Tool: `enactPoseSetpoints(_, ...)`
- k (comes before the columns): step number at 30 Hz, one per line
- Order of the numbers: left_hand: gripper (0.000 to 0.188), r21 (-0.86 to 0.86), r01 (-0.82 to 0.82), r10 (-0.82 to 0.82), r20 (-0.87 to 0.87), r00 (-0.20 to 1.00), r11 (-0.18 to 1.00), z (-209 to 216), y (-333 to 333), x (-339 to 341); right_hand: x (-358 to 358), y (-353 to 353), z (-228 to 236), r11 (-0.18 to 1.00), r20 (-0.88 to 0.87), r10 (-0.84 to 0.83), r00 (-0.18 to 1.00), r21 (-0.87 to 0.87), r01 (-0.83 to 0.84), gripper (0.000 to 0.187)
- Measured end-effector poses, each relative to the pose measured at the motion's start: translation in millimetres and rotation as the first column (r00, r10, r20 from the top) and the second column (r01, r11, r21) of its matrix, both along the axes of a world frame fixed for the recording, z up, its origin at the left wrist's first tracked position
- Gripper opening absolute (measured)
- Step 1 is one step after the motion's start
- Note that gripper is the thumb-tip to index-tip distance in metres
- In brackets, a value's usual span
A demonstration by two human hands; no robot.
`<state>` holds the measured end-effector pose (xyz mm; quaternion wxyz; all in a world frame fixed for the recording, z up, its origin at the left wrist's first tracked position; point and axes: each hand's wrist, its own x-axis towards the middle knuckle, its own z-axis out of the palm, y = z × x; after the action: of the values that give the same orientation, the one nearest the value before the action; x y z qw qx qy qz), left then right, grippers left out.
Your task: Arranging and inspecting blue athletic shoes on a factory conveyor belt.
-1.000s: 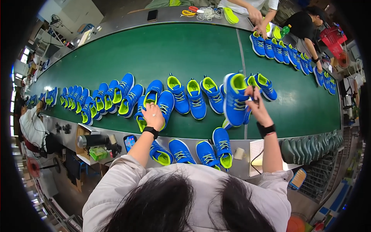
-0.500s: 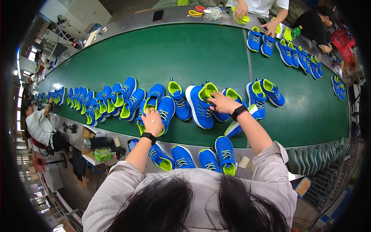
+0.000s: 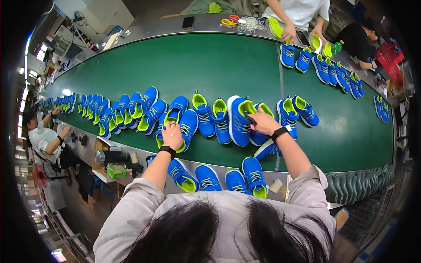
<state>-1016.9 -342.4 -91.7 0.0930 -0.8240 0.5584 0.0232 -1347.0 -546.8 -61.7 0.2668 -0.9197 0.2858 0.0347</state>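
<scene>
We note the nearer blue sneakers (image 3: 204, 116) already laced, the right hand (image 3: 264, 123) pinching a small dark object (image 3: 251, 118) at one, left hand (image 3: 172, 136) grip and remaining work indeterminable

- four shoes (image 3: 207, 177) on the near ledge (image 3: 276, 176)
- two people (image 3: 300, 13) across the table (image 3: 197, 59)
- one pair of scissors (image 3: 228, 22)
- one green bottle (image 3: 337, 47)
- one phone (image 3: 188, 23) left of the scissors
</scene>
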Motion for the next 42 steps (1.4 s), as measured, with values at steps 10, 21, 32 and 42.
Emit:
enactPoseSetpoints(10, 0.044, 0.109, 0.083, -0.073, -0.095, 0.993, 0.991, 7, -2, 9, -58, -19, -19, 0.961, -0.033, -0.230, 0.973, -0.166, 0.222, 0.029)
enactPoseSetpoints(21, 0.028, 0.005, 0.029, -0.029, -0.010, 1.000, 1.000, 2, 2, 5, -9, 78, 57, -0.120, -0.136, -0.973, -0.186, 0.988, -0.092, 0.007)
enactPoseSetpoints(32, 0.036, -0.041, 0.133, -0.136, -0.065, 0.989, 0.990, -1, 7, 16, 17, 88, -21, -0.414, -0.415, -0.873, -0.255, 0.908, -0.059, 0.009)
enactPoseSetpoints(42, 0.029, -0.091, 0.077, -0.082, -0.048, 0.995, 0.993, -9, 5, 8, 202, 47, -33, 0.920, -0.172, -0.358, 0.918, 0.105, 0.379, 0.050)
